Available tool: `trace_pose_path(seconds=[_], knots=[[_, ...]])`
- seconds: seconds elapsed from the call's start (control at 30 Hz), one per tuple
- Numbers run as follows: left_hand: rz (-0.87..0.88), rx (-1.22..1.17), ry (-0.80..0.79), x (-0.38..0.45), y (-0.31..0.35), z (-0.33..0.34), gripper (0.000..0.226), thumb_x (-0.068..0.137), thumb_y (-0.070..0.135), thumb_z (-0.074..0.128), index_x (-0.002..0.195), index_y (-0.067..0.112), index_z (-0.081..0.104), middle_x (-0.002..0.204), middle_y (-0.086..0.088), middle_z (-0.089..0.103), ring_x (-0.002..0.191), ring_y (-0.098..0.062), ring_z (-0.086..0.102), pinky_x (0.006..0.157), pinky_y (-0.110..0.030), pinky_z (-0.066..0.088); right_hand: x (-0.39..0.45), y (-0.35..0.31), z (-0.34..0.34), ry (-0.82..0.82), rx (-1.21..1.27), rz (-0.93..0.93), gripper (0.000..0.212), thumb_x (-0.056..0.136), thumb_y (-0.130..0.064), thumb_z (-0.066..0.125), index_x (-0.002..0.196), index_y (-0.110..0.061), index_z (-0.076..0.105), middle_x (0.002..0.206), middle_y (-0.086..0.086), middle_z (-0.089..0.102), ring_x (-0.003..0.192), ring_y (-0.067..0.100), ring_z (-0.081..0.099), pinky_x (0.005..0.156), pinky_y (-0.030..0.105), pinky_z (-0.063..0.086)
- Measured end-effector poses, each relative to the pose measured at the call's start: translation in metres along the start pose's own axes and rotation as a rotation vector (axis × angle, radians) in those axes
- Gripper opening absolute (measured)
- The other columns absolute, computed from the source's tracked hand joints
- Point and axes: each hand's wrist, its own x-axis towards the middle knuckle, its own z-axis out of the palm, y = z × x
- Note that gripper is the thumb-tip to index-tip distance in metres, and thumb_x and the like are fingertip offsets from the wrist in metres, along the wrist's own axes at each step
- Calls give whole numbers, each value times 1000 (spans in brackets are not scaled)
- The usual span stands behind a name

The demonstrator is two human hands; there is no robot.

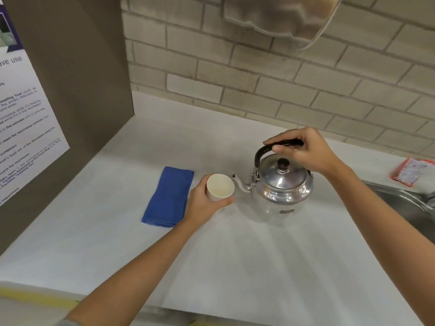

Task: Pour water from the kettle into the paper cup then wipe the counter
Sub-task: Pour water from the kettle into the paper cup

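Note:
A shiny metal kettle (282,184) with a black handle and lid knob stands on the white counter (235,255), its spout pointing left. My right hand (303,149) is closed over the top of the handle. Just left of the spout, a white paper cup (220,187) stands upright and looks empty. My left hand (204,203) wraps around its near side. A folded blue cloth (168,196) lies flat on the counter to the left of the cup.
A brown panel (70,90) with a printed notice (21,128) walls off the left side. A brick wall (282,78) runs behind the counter. A steel sink (404,203) sits at the right edge, with a red-and-white packet (412,171) behind it.

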Motion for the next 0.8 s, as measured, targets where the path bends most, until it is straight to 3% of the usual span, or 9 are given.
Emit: trace_pose_path(seconds=[0.1,0.2,0.33,0.4,0.5,0.67,0.8], knots=[[13,-23,4,-1,-1,0,66,56,31,95,113,31,62,104,16,69,98,2,63,78,-11,50,0,-10,-1,-11,-75,-13,18,82,-37,73,98,-45,75,95,-21,75,94,6,68,86,47,54],[31,-26,-4,-1,1,-2,65,55,32,95,110,37,61,105,19,69,100,0,63,77,-10,49,2,-19,0,-16,-128,-15,18,81,-40,72,96,-48,74,89,-13,77,87,16,69,83,46,54],[50,15,-32,-3,3,-5,92,54,47,92,134,36,48,124,24,59,117,8,52,90,-3,41,6,-26,2,-33,-199,-30,16,80,-44,71,95,-50,73,82,1,77,76,22,66,76,42,53],[64,53,-52,-4,4,-8,104,54,57,89,143,37,38,134,24,52,125,7,46,97,-5,38,7,-29,3,-35,-225,-32,15,81,-43,72,95,-48,74,83,-3,77,78,18,66,77,41,54],[86,114,-83,-5,6,-11,102,56,65,84,143,46,34,141,27,45,131,7,41,101,-12,35,8,-32,4,-39,-280,-32,15,82,-43,72,96,-47,75,84,-8,77,80,12,66,76,39,54],[111,180,-100,-6,6,-12,96,61,72,77,142,48,34,142,24,46,131,2,43,106,-22,39,10,-34,6,-50,-332,-42,15,82,-42,71,95,-47,74,86,-14,76,81,10,65,72,35,52],[105,186,-79,-7,6,-14,101,61,69,79,146,46,28,143,24,45,132,2,41,106,-22,37,12,-35,5,-57,-354,-58,15,82,-41,71,94,-48,74,85,-17,76,79,8,64,66,31,50]])
